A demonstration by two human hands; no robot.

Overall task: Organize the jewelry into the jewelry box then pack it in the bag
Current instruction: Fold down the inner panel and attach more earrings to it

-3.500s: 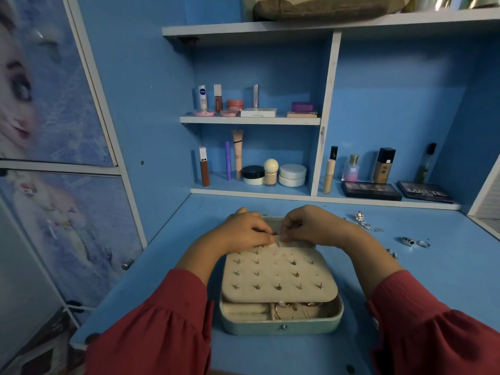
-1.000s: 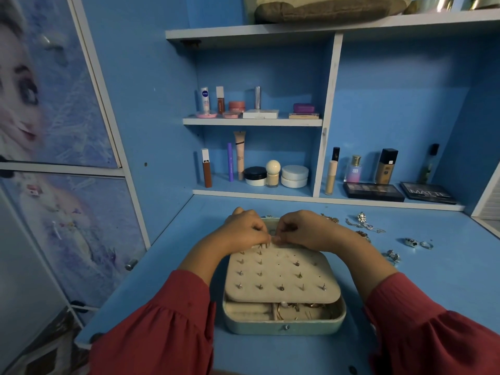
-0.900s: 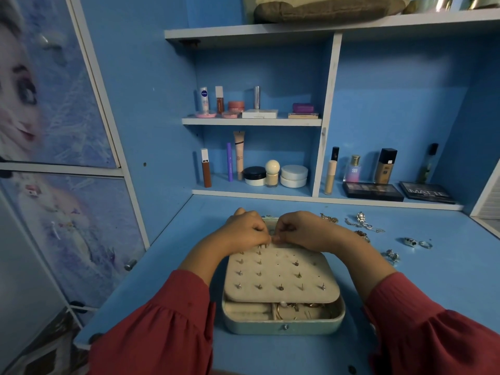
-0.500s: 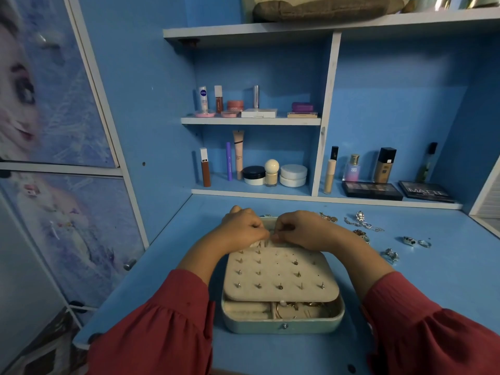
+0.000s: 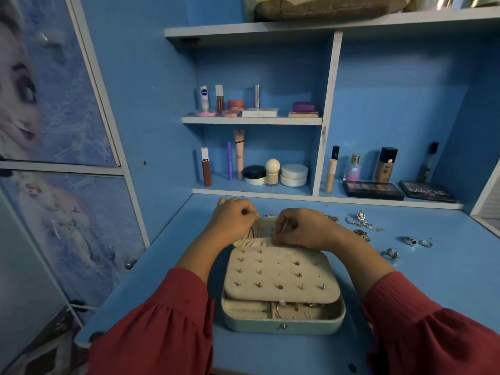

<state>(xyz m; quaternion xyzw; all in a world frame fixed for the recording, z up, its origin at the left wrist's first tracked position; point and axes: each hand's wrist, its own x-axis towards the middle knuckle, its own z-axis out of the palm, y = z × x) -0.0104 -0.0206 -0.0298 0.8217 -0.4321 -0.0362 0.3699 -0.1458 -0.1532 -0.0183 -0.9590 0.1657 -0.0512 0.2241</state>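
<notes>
A pale green jewelry box (image 5: pixel 284 324) lies open on the blue desk. Its cream stud panel (image 5: pixel 281 272), folded toward me, carries several earring posts. Gold pieces show in the front compartments (image 5: pixel 297 309). At the box's far end is a gathered cream pocket (image 5: pixel 250 241). My left hand (image 5: pixel 232 220) is curled above it and pinches a thin gold chain (image 5: pixel 252 234) that hangs into the pocket. My right hand (image 5: pixel 300 228) is curled at the pocket's right edge and pinches a fine strand of the same chain. An olive bag (image 5: pixel 324 9) lies on the top shelf.
Loose silver and gold pieces lie on the desk right of the box: a chain (image 5: pixel 364 221), rings (image 5: pixel 411 240) and a cluster (image 5: pixel 391 255). Cosmetics and palettes (image 5: pixel 372 189) line the back shelves. A cupboard door (image 5: pixel 67 212) stands to the left.
My hands, which met over the box's far edge, have drawn slightly apart. The gathered pocket and the thin chain now show between them. The box has not moved.
</notes>
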